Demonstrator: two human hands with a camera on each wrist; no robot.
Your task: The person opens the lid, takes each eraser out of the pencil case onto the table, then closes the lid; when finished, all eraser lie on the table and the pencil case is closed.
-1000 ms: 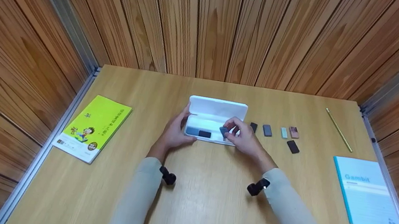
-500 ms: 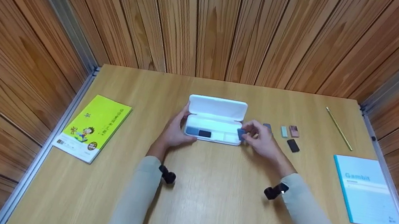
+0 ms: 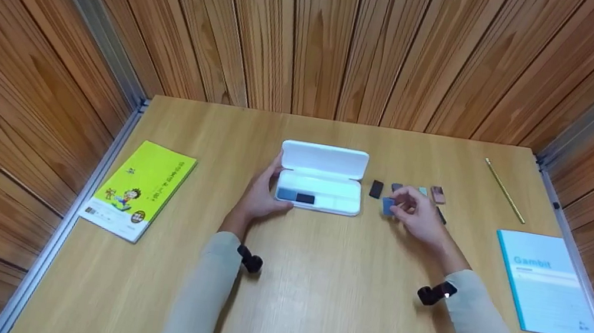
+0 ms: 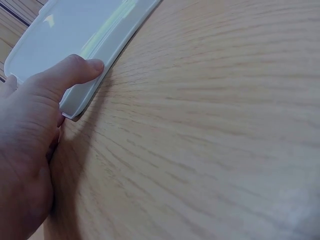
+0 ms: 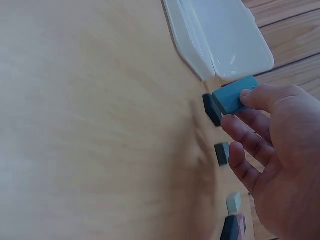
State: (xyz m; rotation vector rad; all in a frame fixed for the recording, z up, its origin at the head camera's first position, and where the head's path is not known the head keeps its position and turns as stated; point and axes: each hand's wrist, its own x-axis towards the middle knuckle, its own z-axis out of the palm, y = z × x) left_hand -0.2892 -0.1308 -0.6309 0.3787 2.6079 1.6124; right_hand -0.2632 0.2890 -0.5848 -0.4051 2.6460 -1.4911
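A white pencil case (image 3: 324,161) stands on the table with its lid up. My left hand (image 3: 262,189) grips its left end, the thumb (image 4: 82,70) lying on the front wall in the left wrist view. Inside the case lie a blue eraser (image 3: 286,194) and a black eraser (image 3: 305,198), side by side at the front left. To the right of the case, my right hand (image 3: 419,214) pinches another blue eraser (image 5: 231,96) between thumb and fingers, above the table. Close by lie a black eraser (image 3: 376,189) and a grey eraser (image 3: 397,187), partly covered by the hand.
Further right sit a pink eraser (image 3: 438,195), a pale green eraser (image 3: 422,190) and a dark eraser (image 5: 230,228), partly hidden in the head view. A gold pencil (image 3: 505,190) and blue-edged notebook (image 3: 549,285) lie right; a yellow-green book (image 3: 138,190) lies left.
My right hand has moved right, out of the pencil case and past its right edge, with the blue eraser still pinched. The left hand stays on the case.
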